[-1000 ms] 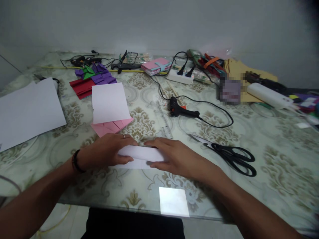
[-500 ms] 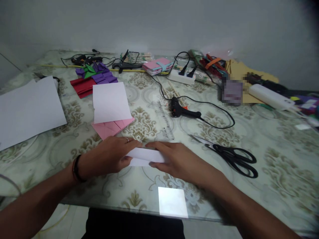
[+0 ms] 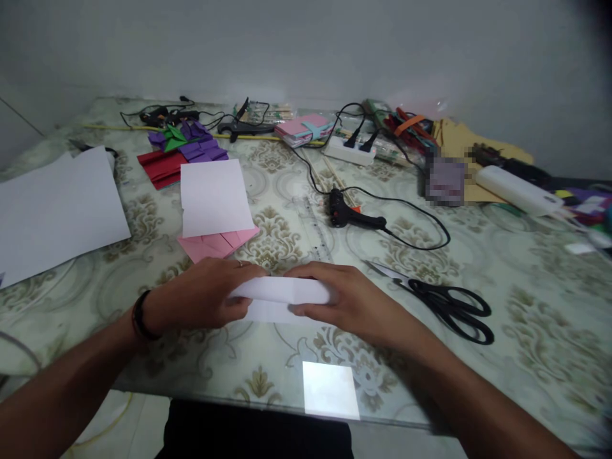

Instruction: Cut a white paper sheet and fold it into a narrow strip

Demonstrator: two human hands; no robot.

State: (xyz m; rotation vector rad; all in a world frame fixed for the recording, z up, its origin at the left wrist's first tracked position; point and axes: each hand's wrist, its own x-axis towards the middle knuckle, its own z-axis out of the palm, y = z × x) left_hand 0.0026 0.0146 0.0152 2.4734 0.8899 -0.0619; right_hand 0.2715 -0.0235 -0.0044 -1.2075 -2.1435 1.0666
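Note:
Between my two hands is a sheet of white paper, bent over on itself with a rounded upper edge. My left hand grips its left end, thumb in front and fingers behind. At the right end my right hand pinches it the same way. The paper's lower layer lies on the table below the curl. Just beyond my left hand are a pink folded paper and a white paper piece overlapping it. Black-handled scissors lie to the right of my right hand.
A black glue gun with its cord and a clear ruler lie ahead. White sheets are at the left. Red folded paper, a power strip and a pink paper bundle sit farther back on the patterned table.
Both hands have shifted slightly apart along the paper. Its upper fold shows more length and looks rounder and raised a little higher than before.

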